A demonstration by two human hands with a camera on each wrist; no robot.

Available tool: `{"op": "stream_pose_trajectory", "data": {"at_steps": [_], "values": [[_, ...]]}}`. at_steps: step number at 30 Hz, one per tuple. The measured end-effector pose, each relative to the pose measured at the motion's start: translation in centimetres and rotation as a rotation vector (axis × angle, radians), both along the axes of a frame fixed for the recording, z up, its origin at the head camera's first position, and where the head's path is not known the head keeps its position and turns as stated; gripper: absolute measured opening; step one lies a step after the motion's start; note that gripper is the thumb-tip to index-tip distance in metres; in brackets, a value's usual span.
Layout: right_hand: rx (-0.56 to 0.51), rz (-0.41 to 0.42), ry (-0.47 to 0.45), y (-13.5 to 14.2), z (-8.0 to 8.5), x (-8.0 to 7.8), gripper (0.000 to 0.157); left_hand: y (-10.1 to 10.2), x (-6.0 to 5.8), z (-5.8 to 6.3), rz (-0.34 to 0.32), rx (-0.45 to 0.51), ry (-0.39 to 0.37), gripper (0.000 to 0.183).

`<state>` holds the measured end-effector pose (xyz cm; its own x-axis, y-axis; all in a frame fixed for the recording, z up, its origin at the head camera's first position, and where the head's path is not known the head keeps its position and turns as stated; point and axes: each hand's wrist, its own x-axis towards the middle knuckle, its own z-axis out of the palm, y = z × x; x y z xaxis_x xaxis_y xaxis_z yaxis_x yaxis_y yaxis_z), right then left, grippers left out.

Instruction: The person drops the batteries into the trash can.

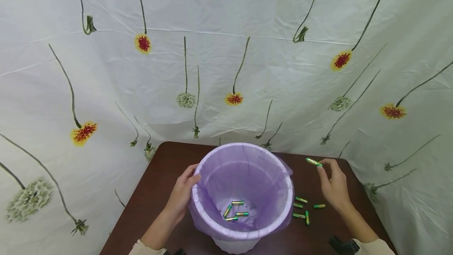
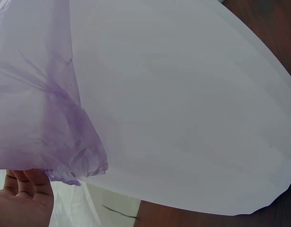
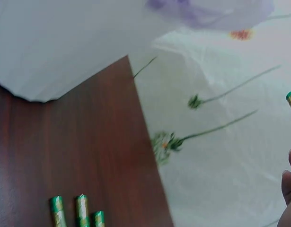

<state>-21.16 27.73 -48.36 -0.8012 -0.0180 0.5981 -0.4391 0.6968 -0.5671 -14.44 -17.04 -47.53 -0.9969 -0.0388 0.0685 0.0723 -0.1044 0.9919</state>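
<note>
A white trash bin (image 1: 235, 244) lined with a purple plastic bag (image 1: 244, 172) stands on the table. Several green-and-gold batteries (image 1: 231, 218) lie on its bottom. My left hand (image 1: 182, 192) grips the bin's rim on the left side, thumb on top; in the left wrist view its fingers (image 2: 27, 182) are under the bag's edge. To the right of the bin, my right hand (image 1: 334, 184) pinches one battery (image 1: 313, 162) above the table; only part of that hand shows in the right wrist view. Several loose batteries (image 1: 307, 218) lie between the bin and the right hand.
The dark brown wooden table (image 1: 159, 180) backs onto a pale flower-printed cloth (image 1: 219, 70), which also hangs at both sides. A dark band (image 1: 343, 244) is on the right wrist.
</note>
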Motion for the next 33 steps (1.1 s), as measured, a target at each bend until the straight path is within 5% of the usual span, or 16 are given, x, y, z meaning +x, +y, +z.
{"op": "stream_pose_trajectory", "data": {"at_steps": [14, 33], "values": [[-0.029, 0.236, 0.141, -4.4, 5.8, -0.4, 0.019, -0.1, 0.0, -0.3, -0.007, 0.016, -0.033, 0.036], [-0.005, 0.512, 0.207, -10.0, 8.3, -1.3, 0.024, 0.1, 0.0, -0.3, 0.006, 0.015, -0.039, 0.035]]}}
